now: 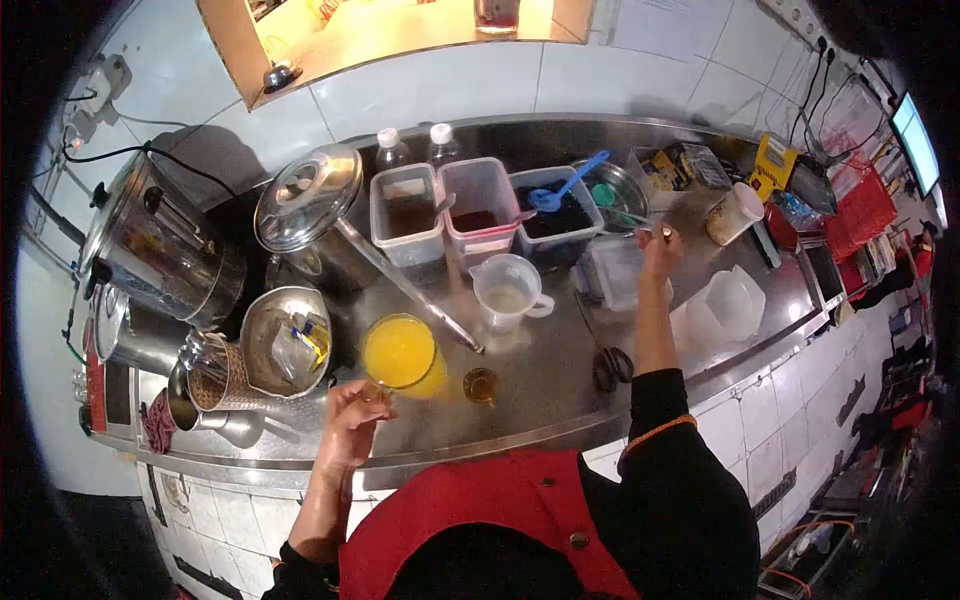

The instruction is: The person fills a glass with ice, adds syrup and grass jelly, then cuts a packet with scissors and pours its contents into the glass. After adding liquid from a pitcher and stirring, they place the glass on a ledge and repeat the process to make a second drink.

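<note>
Low at the counter's front edge, my left hand is closed around a small clear glass, partly hidden by the fingers. Just beyond it stands a bowl of orange-yellow liquid. To its right is a small glass of amber liquid. My right hand reaches to the back right, fingers pinched on the end of a thin metal spoon that points over a steel bowl. A lidded clear plastic container lies beside that wrist.
Plastic tubs of dark powder line the back, one with a blue slotted spoon. A measuring jug stands mid-counter, black-handled scissors to its right. Left are a metal urn and a steel bowl with packets.
</note>
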Demonstrator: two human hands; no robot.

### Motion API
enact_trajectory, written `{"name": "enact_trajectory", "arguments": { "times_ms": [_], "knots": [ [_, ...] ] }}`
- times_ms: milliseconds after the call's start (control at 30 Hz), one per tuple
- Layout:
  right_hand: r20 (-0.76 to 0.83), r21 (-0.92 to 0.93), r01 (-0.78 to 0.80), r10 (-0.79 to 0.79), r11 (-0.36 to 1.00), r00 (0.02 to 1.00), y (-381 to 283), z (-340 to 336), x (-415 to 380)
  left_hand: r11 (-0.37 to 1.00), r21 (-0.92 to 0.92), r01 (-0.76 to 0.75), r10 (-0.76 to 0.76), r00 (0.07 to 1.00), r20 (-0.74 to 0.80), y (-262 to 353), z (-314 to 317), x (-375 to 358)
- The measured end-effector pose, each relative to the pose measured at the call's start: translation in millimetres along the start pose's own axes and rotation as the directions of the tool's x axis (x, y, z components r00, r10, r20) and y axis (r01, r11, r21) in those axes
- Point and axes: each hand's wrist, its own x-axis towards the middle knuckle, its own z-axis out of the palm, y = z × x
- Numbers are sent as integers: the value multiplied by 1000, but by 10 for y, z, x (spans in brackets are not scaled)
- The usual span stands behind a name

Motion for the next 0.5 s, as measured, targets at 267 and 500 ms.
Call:
{"name": "enact_trajectory", "arguments": {
  "times_ms": [267, 500],
  "knots": [
    [144, -590, 82, 5, 803, 990, 326, -65, -14, 951, -94, -295, 296, 955, -5, 1183, 411, 51],
    [362, -616, 577, -458, 537, 812, -437, -280, -652, 770, 419, -481, 541, 840, -29, 2048, 540, 838]
  ]
}}
